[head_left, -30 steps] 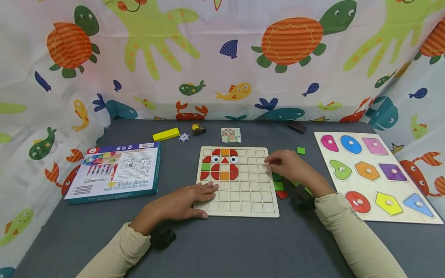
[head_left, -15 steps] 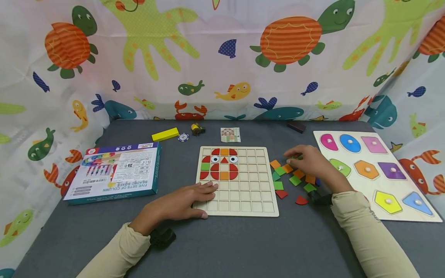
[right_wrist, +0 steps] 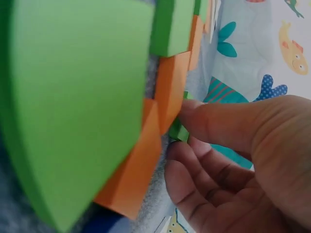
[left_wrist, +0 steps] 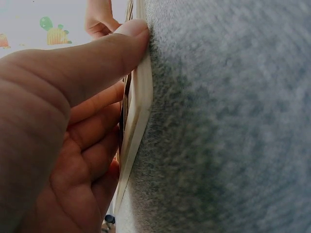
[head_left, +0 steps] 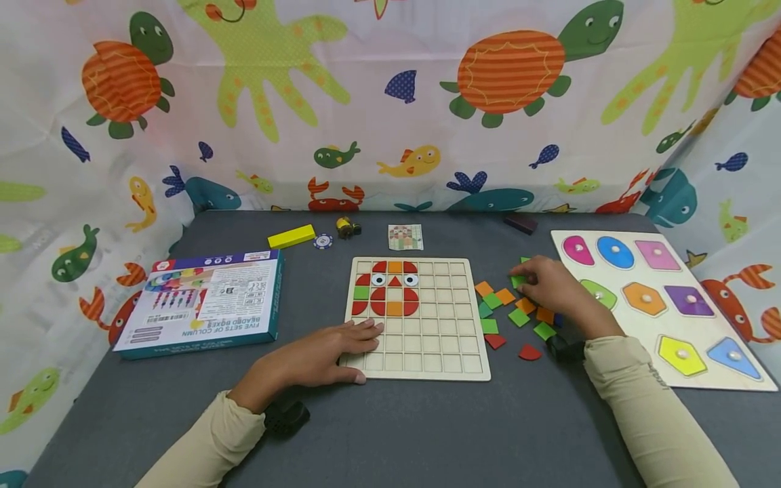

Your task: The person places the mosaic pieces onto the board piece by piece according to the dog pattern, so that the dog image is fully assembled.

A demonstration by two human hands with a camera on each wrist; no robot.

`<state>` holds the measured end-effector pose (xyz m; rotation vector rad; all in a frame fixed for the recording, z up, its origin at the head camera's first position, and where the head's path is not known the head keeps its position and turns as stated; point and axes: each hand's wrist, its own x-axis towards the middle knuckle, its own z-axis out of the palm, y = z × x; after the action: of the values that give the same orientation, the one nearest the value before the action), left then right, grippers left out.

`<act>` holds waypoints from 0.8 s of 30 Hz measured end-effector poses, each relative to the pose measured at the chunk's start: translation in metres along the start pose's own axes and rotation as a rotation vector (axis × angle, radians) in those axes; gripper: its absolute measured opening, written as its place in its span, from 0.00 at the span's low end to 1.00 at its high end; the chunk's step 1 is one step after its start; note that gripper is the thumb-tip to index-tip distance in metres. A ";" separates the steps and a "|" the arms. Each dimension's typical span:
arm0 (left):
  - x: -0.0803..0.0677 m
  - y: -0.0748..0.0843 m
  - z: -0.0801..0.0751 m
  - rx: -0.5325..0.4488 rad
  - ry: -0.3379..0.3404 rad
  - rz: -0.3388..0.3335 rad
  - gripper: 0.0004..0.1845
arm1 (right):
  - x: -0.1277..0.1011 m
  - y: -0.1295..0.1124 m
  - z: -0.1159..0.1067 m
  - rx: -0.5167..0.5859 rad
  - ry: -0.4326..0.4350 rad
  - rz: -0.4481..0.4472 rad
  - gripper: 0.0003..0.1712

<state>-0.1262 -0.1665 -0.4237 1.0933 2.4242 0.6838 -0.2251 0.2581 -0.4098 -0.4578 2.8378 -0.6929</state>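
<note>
A wooden grid board (head_left: 427,342) lies mid-table, with a red, orange and green figure with two eyes (head_left: 394,289) built in its upper left. My left hand (head_left: 361,339) rests flat on the board's lower left corner; in the left wrist view its thumb (left_wrist: 97,53) presses the board's edge (left_wrist: 138,121). Loose coloured tiles (head_left: 505,309) lie right of the board. My right hand (head_left: 523,279) is at the back of that pile, thumb and fingers pinching a small green tile (head_left: 518,280). In the right wrist view the green tile (right_wrist: 179,130) sits beside orange tiles (right_wrist: 170,92).
A shape peg puzzle (head_left: 659,305) lies at the right, a boxed bead set (head_left: 207,298) at the left. A yellow block (head_left: 291,236), poker chip (head_left: 323,240), small toy (head_left: 348,226), pattern card (head_left: 405,236) and dark block (head_left: 521,222) line the back. Patterned cloth walls surround the table.
My right hand moved from the board's right edge out over the loose tiles and took hold of a green tile at the back of the pile. The left hand stayed put.
</note>
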 end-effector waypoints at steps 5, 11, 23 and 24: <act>0.001 0.001 -0.001 0.010 0.000 -0.003 0.35 | -0.002 -0.002 -0.003 0.008 0.008 0.017 0.15; 0.001 0.002 -0.001 0.020 -0.003 -0.005 0.35 | -0.002 -0.006 -0.002 0.044 0.020 0.001 0.09; 0.000 0.001 0.000 0.005 -0.002 -0.003 0.35 | -0.001 -0.038 0.003 0.106 0.084 -0.095 0.10; 0.000 0.001 0.000 0.003 -0.001 -0.001 0.35 | -0.001 -0.042 0.004 0.116 0.078 -0.094 0.10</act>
<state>-0.1260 -0.1658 -0.4229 1.0933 2.4252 0.6789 -0.2129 0.2215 -0.3931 -0.5594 2.8429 -0.9066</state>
